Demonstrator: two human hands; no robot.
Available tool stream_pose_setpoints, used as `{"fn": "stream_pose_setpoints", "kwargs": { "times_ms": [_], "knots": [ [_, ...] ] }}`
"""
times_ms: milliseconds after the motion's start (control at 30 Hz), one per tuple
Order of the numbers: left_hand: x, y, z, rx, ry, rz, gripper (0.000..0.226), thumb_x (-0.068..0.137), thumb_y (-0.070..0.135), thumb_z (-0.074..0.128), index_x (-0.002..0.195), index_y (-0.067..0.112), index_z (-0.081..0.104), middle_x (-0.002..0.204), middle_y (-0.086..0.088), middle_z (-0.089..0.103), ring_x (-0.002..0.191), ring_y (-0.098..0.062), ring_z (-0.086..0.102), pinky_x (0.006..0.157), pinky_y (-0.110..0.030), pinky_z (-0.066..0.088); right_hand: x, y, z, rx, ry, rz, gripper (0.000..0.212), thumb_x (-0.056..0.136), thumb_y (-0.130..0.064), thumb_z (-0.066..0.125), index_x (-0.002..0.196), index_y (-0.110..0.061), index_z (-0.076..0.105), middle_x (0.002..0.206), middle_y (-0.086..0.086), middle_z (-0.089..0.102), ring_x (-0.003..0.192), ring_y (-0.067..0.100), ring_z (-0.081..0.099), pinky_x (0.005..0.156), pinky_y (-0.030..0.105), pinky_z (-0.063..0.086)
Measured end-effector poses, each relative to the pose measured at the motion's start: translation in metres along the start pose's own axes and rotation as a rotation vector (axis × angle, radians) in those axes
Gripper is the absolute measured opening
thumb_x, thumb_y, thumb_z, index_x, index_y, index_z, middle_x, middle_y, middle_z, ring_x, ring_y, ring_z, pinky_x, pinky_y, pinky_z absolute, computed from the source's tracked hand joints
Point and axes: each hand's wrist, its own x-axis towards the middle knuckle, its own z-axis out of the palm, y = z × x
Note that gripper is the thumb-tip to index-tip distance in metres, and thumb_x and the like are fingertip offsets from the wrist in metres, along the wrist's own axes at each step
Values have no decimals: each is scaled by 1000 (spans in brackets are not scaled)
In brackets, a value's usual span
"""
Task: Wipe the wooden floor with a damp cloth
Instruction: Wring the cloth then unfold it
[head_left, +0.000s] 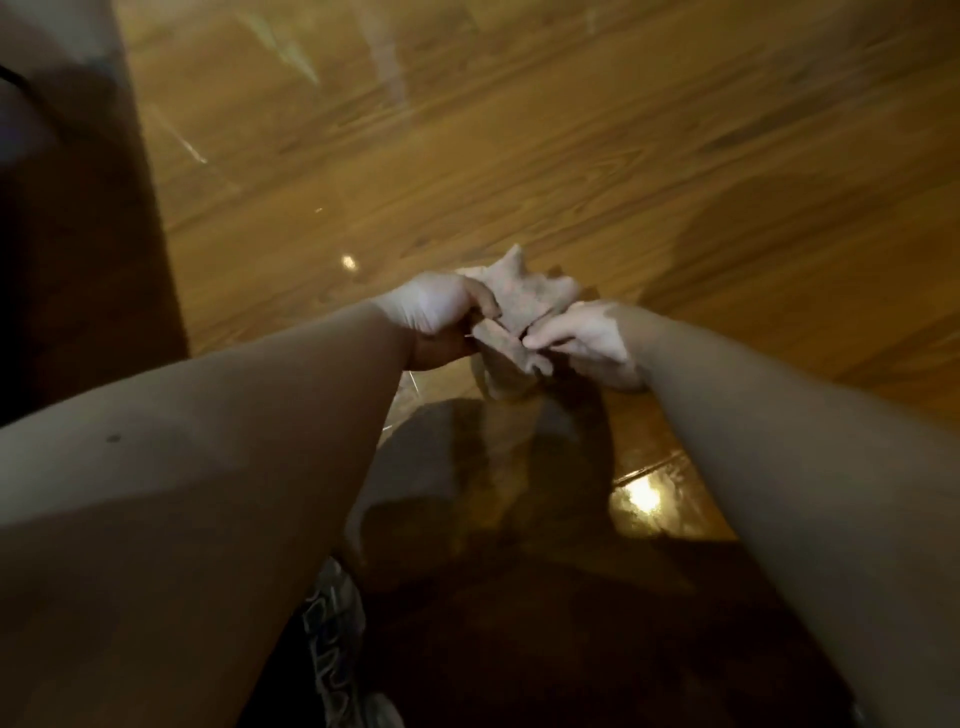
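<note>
**Over the glossy boards, a cloth is gripped by both hands**

At picture centre, a crumpled, pale beige cloth (519, 301) is held between the two hands, over the glossy, honey-brown wooden plank floor (545, 156). It is gripped at its nine o'clock side by the left hand (441, 317), with the fingers curled round the bunched fabric and the thumb laid across the top. At its four o'clock side a folded edge is pinched by the right hand (587, 343): thumb and forefinger are closed on it, and the other fingers are tucked beneath.

A peak of fabric is pushed up toward twelve o'clock between the hands, and a looser fold is let hang toward six. Whether that fold touches the boards cannot be told through the blur. Both bare forearms are stretched in, from seven and from five o'clock.

A dark shadow of hands and cloth is thrown on the floor toward six o'clock. A bright patch of reflected light (644, 499) is seen at four o'clock from the cloth, on a wet-looking sheen. A dark brown upright panel (78, 234) is seen along the nine o'clock edge. A black-and-white patterned garment (332, 649) is glimpsed at six o'clock, under the left forearm.
</note>
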Motion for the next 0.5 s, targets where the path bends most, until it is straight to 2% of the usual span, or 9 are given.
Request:
{"fn": "stream_pose_setpoints", "kwargs": {
  "times_ms": [100,167,233,267,300,333,367,400,500],
  "knots": [
    [12,17,14,45,62,71,31,93,-6,47,69,14,53,43,5,55,41,-5,54,42,-14,43,-2,-12,-9,-32,167,-112,22,79,-13,71,99,-17,64,118,12,64,120,23,53,100,41,41],
    [22,22,15,6,76,176,37,98,-3,40,69,14,58,44,7,58,40,-4,55,41,-14,42,4,-18,-20,-1,275,-183,23,78,-11,70,101,-16,65,109,7,64,108,19,55,89,37,44],
    [30,23,22,-7,75,239,47,100,-2,32,71,9,67,53,1,64,46,-7,61,43,-16,45,6,-18,-31,-9,319,-268,31,77,-8,70,107,-15,67,108,6,67,104,22,61,88,37,49],
    [31,24,25,27,78,246,43,102,1,31,82,8,69,64,-3,67,54,-10,62,45,-19,46,3,-17,-33,-23,337,-291,29,77,-7,71,104,-18,67,105,3,70,100,17,65,85,32,52],
    [29,20,28,55,79,238,36,103,4,31,96,10,66,77,-5,67,63,-12,60,48,-21,45,0,-11,-34,-48,339,-293,20,78,-6,71,93,-19,65,90,-4,73,83,6,68,71,21,55],
    [28,14,28,90,103,215,32,104,8,32,103,13,64,84,-6,64,68,-13,56,48,-21,41,-3,-8,-34,-68,329,-299,14,80,-5,70,81,-16,62,66,-8,70,56,-1,62,49,13,47],
    [29,6,24,119,145,189,28,104,13,36,100,15,63,83,-5,61,67,-13,52,49,-21,37,-2,-4,-37,-66,318,-322,20,82,-2,68,72,-15,57,48,-7,61,36,-1,51,36,11,35],
    [25,-3,22,115,193,160,23,103,18,41,91,16,60,77,-3,57,63,-12,50,51,-21,36,-6,1,-37,-40,321,-328,23,84,-2,66,68,-15,55,44,-4,56,31,3,45,34,12,29],
    [13,-22,19,150,270,92,22,97,37,54,90,17,60,85,-2,61,77,-14,59,74,-26,46,-10,13,-40,-19,340,-368,15,89,-14,64,74,-17,62,53,-1,62,44,11,52,39,17,33]
  ]
}}
